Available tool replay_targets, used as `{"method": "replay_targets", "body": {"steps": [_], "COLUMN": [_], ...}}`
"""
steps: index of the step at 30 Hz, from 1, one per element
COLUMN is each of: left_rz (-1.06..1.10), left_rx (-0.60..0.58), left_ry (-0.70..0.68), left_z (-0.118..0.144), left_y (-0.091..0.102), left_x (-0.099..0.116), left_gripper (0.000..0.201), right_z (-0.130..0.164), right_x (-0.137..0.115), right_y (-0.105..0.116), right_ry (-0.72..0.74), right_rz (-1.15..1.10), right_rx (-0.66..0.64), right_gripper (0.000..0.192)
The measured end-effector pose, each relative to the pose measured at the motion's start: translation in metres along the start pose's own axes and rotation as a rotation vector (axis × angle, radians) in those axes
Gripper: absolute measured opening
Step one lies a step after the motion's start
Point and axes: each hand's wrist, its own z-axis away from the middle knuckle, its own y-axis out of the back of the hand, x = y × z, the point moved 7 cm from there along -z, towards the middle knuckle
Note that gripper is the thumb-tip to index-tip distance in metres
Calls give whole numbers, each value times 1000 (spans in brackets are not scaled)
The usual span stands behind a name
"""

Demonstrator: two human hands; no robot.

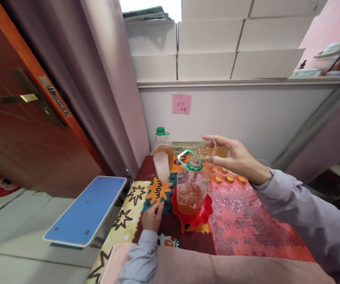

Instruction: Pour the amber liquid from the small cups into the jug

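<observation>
A pink cushion edge [217, 268] is seen nearest the camera, with grey sleeves above it. The left hand [152, 216] is laid on the patterned tablecloth [128, 221], fingers loosely curled and holding nothing, just left of a red scalloped tray [201, 217]. On that tray an open, green-necked jug [191, 186] of amber liquid is stood upright. The right hand [237, 158] is closed around a small clear cup [209, 150], which is tipped on its side directly above the jug's mouth; amber liquid is visible inside the cup. A row of small filled cups [221, 173] is set behind the jug, below the right hand. A stack of empty plastic cups [161, 166] and a capped bottle [163, 144] are placed further left, near the curtain [110, 86].
</observation>
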Motion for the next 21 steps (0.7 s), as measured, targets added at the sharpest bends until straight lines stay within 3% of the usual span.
{"method": "replay_targets", "body": {"steps": [13,21], "left_rz": [-20,-29], "left_rx": [-13,-10], "left_ry": [0,-1], "left_z": [0,0], "left_y": [0,0], "left_x": [0,0], "left_gripper": [53,53], "right_z": [-2,-4], "right_x": [-12,-21], "right_y": [0,0], "right_ry": [-32,40], "right_rz": [67,128], "right_rx": [-35,-31], "right_gripper": [67,68]}}
